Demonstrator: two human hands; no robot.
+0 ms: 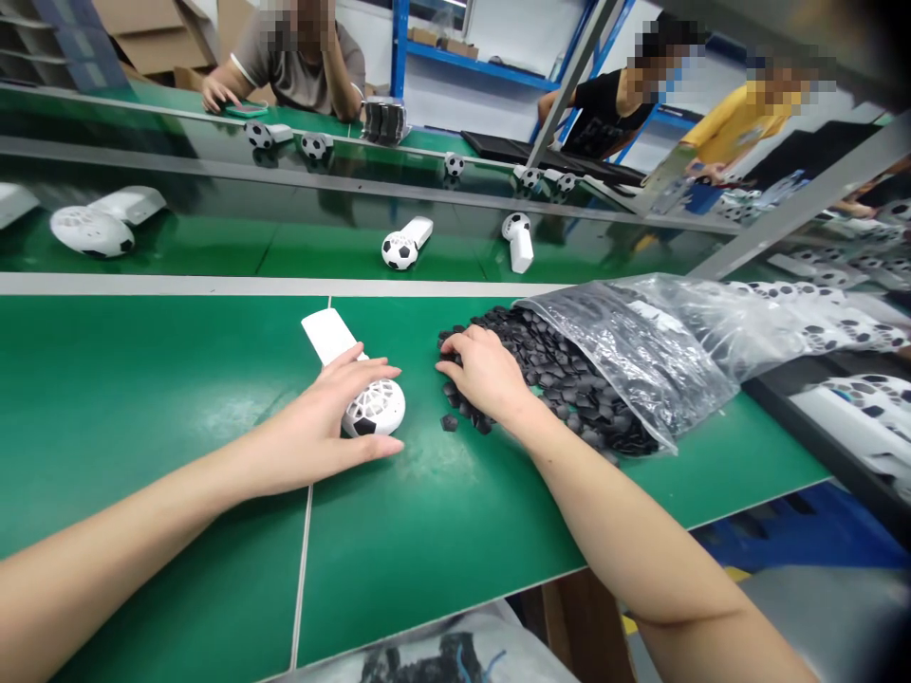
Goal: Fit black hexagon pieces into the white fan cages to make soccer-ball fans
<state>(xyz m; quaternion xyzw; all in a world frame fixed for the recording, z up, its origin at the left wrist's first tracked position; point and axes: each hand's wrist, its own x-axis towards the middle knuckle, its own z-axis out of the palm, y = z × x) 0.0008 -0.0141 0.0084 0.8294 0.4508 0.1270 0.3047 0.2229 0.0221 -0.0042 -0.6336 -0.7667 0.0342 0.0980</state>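
My left hand rests over a white handheld fan with a football-patterned round head, its thumb and fingers to either side of the head. The fan lies on the green table, its pale handle pointing away from me; part of it is covered by the hand. To the right, my right hand is at the near left edge of a heap of small black pentagon pieces. Its thumb and fingers are curled together at the pieces, and the tips partly hide what is between them. One loose pentagon piece lies between the hands.
A clear plastic bag spills the pieces. Beyond a pale rail, more fans lie on a green belt. Dark trays of patterned parts stand at right. Several people sit across the line, one with a hand on a phone.
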